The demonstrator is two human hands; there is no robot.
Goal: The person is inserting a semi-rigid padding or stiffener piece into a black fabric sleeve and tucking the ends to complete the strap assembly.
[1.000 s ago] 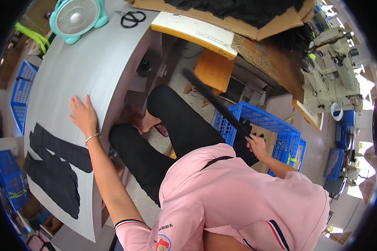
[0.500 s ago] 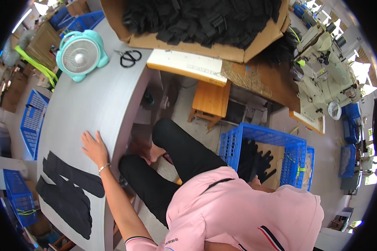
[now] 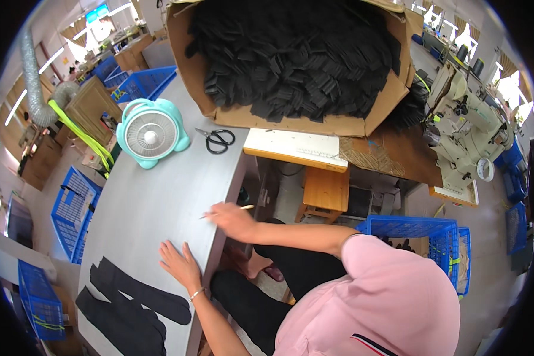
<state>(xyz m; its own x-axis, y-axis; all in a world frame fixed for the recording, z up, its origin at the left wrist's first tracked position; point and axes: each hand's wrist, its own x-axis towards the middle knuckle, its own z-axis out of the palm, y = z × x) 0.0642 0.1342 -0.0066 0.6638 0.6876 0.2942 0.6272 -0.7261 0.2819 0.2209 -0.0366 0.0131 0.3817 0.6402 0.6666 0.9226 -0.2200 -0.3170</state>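
My left hand (image 3: 181,265) lies flat with fingers spread on the grey metal table (image 3: 154,202), holding nothing. Over the table's right edge, my right hand (image 3: 230,221) is closed on a thin yellowish stick that looks like a pencil (image 3: 249,207); its slim tip points left, toward the tabletop. Motion slightly blurs this hand. Below and left of my left hand lie flat black fabric pieces: a long strip (image 3: 154,296) with a rounded end, and a wider folded piece (image 3: 121,323) beside it.
Black-handled scissors (image 3: 219,142) and a turquoise fan (image 3: 151,135) stand at the table's far end. Beyond is a cardboard box (image 3: 291,123) heaped with black pieces (image 3: 302,65). To the right are a wooden stool (image 3: 325,190), a blue crate (image 3: 409,225) and a sewing machine (image 3: 469,127).
My right hand has come up from beside the blue crate to the table edge, now with the pencil-like stick in it. The view has shifted; my left hand stays flat on the table.
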